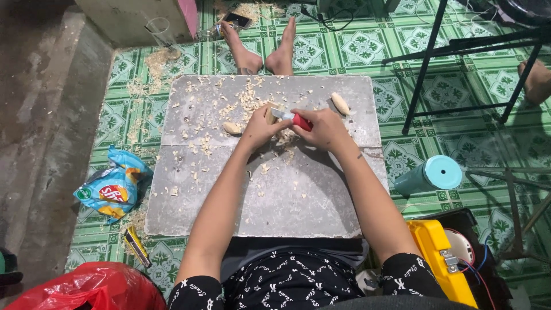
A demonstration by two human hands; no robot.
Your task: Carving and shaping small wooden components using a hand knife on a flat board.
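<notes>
Carving step | left hand (pixel 259 127) fingers pinching wood piece (pixel 270 115) | right hand (pixel 324 127) fingers clenching red-handled knife (pixel 294 119) | tabletop (pixel 298 195) | next cut needs steady control

Home floor workshop: green tiles (pixel 356 46), wood shavings (pixel 247 100)

Near half of board (pixel 298 201) open, only shavings (pixel 247 100) scattered. Far half obstructed: wood pieces (pixel 232 127) and (pixel 340 103). Tumbler (pixel 430 175) stands just off right edge.
</notes>
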